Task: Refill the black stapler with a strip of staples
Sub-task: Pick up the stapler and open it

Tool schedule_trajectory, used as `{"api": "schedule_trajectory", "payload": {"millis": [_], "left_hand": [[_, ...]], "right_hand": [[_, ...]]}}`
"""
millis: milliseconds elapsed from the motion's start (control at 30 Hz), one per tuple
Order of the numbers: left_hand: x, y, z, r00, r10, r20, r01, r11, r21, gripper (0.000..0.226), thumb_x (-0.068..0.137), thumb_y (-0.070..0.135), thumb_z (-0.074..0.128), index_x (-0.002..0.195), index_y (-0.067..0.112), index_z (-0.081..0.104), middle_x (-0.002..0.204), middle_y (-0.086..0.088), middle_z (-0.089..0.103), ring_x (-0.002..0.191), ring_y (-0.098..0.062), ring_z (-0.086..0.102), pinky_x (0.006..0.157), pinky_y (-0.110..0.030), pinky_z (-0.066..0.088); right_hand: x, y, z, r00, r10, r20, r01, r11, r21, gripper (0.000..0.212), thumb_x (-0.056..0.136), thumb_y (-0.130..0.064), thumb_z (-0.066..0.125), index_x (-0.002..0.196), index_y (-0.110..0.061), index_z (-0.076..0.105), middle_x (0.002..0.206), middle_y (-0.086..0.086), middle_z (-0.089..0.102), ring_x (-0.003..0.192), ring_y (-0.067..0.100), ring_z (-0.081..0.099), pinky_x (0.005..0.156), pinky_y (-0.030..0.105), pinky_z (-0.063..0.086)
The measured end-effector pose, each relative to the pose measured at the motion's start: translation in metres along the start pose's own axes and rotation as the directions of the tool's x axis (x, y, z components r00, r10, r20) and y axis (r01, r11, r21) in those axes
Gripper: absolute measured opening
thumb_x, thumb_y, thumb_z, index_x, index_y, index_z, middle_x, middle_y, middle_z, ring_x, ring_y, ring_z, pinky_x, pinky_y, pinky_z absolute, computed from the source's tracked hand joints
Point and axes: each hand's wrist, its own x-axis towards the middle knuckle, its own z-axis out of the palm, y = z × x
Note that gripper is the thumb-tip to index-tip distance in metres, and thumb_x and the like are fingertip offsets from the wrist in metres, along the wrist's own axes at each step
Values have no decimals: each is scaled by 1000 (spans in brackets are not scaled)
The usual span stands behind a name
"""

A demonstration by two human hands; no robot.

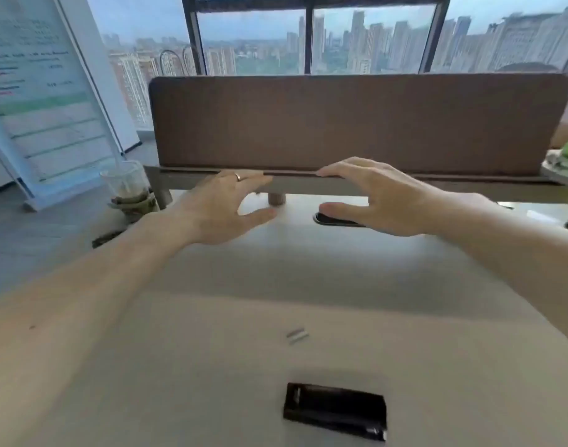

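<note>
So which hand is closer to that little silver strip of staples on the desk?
Left, narrowly. The left hand hovers beyond the silver staple strip, slightly leftward; the right hand hovers farther off to the right. Neither touches it.

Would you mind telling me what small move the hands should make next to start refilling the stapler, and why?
Probably draw both hands back toward the body. The left hand and right hand hover open and empty near the brown divider, while the black stapler and the staple strip lie untouched on the desk, much nearer the person.

stapler (pixel 336 411) nearest, apparently staples (pixel 297 335) behind, on desk (pixel 405 317)
</note>
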Motion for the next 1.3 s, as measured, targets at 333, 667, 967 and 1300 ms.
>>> {"api": "schedule_trajectory", "payload": {"millis": [333,667,967,1300], "left_hand": [[-138,47,44,993,90,75,-86,995,-57,73,98,70,38,162,36,31,172,14,25,160,-13,17,128,-36,13],[-209,82,85,980,185,80,-174,977,-124,70,97,65,50,158,31,43,166,10,39,154,-11,33,125,-31,23],[-190,138,144,958,260,-119,-284,920,-270,42,88,56,66,117,25,64,103,1,73,94,-23,66,78,-38,52],[-186,162,153,933,-83,-350,-191,711,-677,19,102,42,57,97,24,58,81,6,66,78,-11,63,76,-30,51]], "right_hand": [[-159,-54,62,999,32,2,-32,999,-31,70,92,-69,51,154,-39,42,157,-15,44,125,8,45,103,27,31],[-233,-59,115,999,16,34,-16,1000,1,72,88,-69,62,151,-37,46,150,-18,53,140,7,45,107,22,33],[-222,-26,170,988,20,-151,23,961,277,46,84,-34,82,124,-30,59,93,-9,77,83,4,66,77,14,49],[-225,-22,181,959,175,-221,-60,892,447,58,73,-32,92,119,-38,58,88,-13,78,78,10,72,78,21,56]]}}
